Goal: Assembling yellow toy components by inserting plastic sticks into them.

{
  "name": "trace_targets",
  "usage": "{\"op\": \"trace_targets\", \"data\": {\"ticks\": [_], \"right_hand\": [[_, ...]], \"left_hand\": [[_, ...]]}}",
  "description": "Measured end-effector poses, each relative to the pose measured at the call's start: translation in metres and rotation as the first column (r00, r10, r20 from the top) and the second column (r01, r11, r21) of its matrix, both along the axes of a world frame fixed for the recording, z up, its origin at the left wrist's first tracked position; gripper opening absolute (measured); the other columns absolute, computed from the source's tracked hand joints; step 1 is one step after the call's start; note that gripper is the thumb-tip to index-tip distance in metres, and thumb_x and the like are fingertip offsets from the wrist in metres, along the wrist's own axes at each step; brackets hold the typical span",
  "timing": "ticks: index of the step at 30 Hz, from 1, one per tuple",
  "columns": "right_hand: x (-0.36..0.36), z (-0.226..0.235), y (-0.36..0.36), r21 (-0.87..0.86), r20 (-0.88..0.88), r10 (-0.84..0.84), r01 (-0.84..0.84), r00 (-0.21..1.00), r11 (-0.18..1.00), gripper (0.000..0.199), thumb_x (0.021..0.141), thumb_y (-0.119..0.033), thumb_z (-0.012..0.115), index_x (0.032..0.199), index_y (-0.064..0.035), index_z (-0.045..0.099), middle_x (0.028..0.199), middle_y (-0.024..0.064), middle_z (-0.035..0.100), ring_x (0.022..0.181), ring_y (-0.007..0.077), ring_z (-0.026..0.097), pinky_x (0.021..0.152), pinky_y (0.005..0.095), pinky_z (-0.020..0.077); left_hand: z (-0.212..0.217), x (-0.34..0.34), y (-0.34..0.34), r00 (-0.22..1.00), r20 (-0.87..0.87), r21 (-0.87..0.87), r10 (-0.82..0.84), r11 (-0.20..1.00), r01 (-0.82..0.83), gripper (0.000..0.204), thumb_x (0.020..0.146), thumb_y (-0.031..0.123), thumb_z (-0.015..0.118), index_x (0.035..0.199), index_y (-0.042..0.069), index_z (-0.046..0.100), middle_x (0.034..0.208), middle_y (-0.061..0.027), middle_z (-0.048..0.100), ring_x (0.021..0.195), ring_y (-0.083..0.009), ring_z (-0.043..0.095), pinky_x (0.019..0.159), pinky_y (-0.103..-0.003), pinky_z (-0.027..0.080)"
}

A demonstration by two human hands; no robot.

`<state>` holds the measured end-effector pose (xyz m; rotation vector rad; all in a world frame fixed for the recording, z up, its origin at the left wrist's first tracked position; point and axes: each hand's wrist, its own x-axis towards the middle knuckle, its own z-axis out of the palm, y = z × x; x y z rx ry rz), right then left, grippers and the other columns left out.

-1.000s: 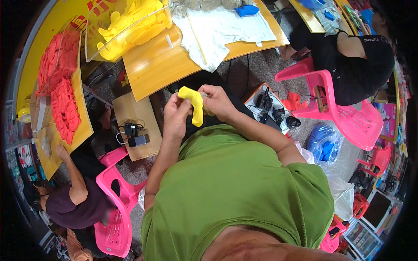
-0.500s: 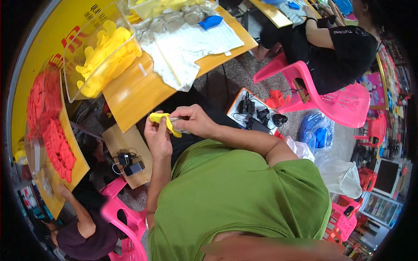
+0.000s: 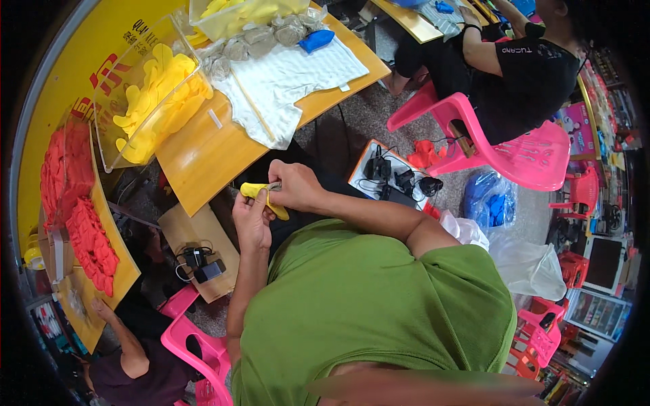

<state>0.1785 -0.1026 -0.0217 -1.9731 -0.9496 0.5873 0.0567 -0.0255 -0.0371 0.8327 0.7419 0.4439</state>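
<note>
Above my lap, my left hand (image 3: 252, 223) is closed around a small yellow fabric piece (image 3: 253, 191), thumb on top. One end of the piece droops below the fingers. My right hand (image 3: 296, 187) pinches at the piece's upper right end, where a bit of greyish material (image 3: 275, 187) shows between the fingertips. What that material is I cannot make out. Ahead of my hands on the wooden table (image 3: 203, 159), a white cloth (image 3: 298, 74) is spread, with several greyish bundles (image 3: 261, 40) and a blue piece (image 3: 316, 41) along its far edge.
Clear bins with yellow pieces (image 3: 159, 101) and red pieces (image 3: 68, 169) stand left. A cardboard box (image 3: 196, 230) with black adapters lies below the table. Right are a box of cables (image 3: 386, 177), a pink chair (image 3: 487, 145) and plastic bags (image 3: 525, 267). Two people sit nearby.
My right fingers have shifted onto the upper end of the yellow piece, and both hands sit slightly further right in the picture. The whole view has tilted a little.
</note>
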Motion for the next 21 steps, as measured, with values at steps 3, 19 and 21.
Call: {"op": "trace_targets", "data": {"ticks": [3,19,21], "right_hand": [[0.0,-0.009,0.0,-0.082,0.02,0.116,-0.114,0.993,0.99,0.021,0.066,-0.017,0.064,0.077,-0.0025,0.052,0.065,0.0153,0.056,0.063,0.0334,0.058,0.056,0.0397,0.0445],[0.007,0.012,-0.017,0.271,0.195,0.421,-0.461,0.886,0.845,0.042,0.066,0.003,0.061,0.106,-0.0037,0.055,0.092,0.0112,0.053,0.08,0.026,0.058,0.069,0.0301,0.0475],[0.012,0.014,-0.013,0.261,0.175,0.438,-0.471,0.882,0.843,0.04,0.067,0.002,0.061,0.105,-0.0046,0.056,0.089,0.0105,0.053,0.078,0.0261,0.058,0.066,0.0303,0.0476]], "left_hand": [[-0.004,-0.001,0.002,1.0,-0.007,-0.099,0.008,0.995,-0.009,0.019,0.082,0.008,0.064,0.096,0.005,0.052,0.08,-0.0013,0.058,0.061,-0.008,0.055,0.05,-0.021,0.044],[-0.008,0.002,0.022,0.998,-0.038,-0.147,0.05,0.988,-0.055,0.012,0.08,0.005,0.063,0.087,0.008,0.053,0.069,0.0012,0.055,0.047,-0.0042,0.046,0.036,-0.018,0.031],[-0.007,-0.002,0.025,0.999,-0.033,-0.203,-0.015,0.979,0.008,0.01,0.082,0.007,0.061,0.088,0.009,0.053,0.068,0.0019,0.055,0.045,-0.0036,0.045,0.034,-0.017,0.029]]}}
